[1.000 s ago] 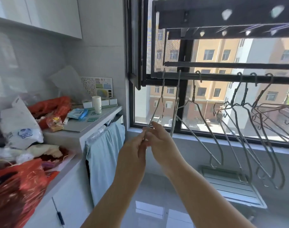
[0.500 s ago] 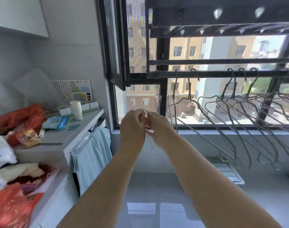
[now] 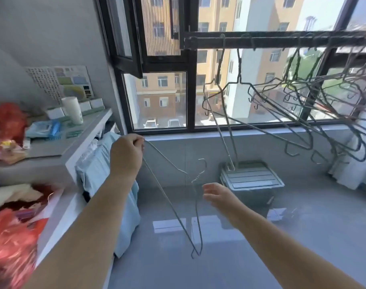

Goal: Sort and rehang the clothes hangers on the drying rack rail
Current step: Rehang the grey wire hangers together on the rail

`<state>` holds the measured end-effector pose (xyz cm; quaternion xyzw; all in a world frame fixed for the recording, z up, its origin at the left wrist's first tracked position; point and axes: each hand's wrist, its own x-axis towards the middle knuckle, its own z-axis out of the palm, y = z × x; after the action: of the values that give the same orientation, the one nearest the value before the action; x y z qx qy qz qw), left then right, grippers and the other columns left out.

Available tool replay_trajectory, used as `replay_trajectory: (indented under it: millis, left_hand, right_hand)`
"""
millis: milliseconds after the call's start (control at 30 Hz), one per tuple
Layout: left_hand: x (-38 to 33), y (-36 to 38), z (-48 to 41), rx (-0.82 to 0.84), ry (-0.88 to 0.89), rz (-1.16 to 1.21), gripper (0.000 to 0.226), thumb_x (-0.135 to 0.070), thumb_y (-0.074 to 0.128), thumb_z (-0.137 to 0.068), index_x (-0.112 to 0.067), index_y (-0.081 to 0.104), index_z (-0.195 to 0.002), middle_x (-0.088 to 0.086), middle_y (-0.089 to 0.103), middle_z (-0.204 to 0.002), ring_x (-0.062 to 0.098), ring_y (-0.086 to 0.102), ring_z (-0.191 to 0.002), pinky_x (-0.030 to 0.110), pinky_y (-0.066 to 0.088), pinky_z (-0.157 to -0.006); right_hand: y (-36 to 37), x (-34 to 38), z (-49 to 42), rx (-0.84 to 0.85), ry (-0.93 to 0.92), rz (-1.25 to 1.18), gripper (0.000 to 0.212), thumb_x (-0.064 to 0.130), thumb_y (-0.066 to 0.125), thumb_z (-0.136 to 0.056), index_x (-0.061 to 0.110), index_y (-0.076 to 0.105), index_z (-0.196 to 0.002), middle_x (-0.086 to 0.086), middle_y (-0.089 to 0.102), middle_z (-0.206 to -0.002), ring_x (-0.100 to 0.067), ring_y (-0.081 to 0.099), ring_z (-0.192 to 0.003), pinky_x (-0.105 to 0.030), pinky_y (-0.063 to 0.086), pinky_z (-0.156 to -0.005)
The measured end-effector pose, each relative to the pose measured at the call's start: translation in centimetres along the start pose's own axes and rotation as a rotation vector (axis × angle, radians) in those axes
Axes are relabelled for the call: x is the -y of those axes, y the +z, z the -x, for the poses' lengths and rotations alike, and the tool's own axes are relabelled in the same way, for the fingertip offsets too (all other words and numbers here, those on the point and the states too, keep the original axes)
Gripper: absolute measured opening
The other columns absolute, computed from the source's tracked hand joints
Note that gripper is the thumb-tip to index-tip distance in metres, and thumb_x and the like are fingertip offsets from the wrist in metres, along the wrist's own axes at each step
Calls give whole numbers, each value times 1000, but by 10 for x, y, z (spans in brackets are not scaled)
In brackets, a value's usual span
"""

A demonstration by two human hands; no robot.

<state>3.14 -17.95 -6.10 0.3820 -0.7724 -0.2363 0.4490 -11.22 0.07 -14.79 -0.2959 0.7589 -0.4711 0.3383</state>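
My left hand (image 3: 126,157) pinches one corner of a thin wire hanger (image 3: 169,200), which dangles down and to the right, its hook near the middle of the view. My right hand (image 3: 218,195) is open just right of that hook, not touching it. The dark drying rack rail (image 3: 271,41) runs across the window at the top right. One wire hanger (image 3: 223,113) hangs from it on the left, and several tangled metal hangers (image 3: 315,103) crowd the rail further right.
A white counter (image 3: 73,142) on the left holds a cup, packets and red bags. A light blue cloth (image 3: 107,184) hangs off its side. A folded grey stool (image 3: 250,180) stands under the window. The open window sash (image 3: 123,36) juts inward at the upper left.
Both hands were together at the hanger up by the rail. Now the left hand has lowered the hanger off the rail, and the right hand has let go and dropped lower.
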Motion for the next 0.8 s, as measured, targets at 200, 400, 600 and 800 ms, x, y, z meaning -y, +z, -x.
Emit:
replay_trajectory:
  millis: [200,400,600,800]
  left_hand:
    - [29,-16,5,44,-150,185,18,-9,50,-90,-1,66,-93,2,60,-60,16,58,-56,20,51,-52]
    - [54,-34,9,36,-282,374,26,-1,47,-91,-14,59,-72,3,58,-60,-1,59,-41,16,53,-52]
    - [88,-47,13,72,-404,514,28,-2,43,-93,-15,57,-73,-13,61,-41,0,60,-42,12,52,-48]
    - [128,-39,23,-25,-608,475,28,-11,42,-95,-21,54,-72,-10,62,-52,7,62,-60,21,48,-60]
  right_hand:
    - [-13,-59,-5,-55,83,194,55,19,54,-90,13,30,-140,-9,35,-146,-23,39,-129,-34,39,-99]
    - [-6,-81,1,1,141,301,64,29,50,-92,15,17,-146,-9,23,-153,-26,30,-137,-38,30,-109]
    - [-8,-78,28,141,80,439,23,25,40,-96,15,59,-103,-8,60,-106,-21,56,-94,-28,40,-76]
    - [-21,-20,62,120,-84,22,27,13,38,-97,13,55,-76,1,40,-58,-8,41,-47,-23,46,-52]
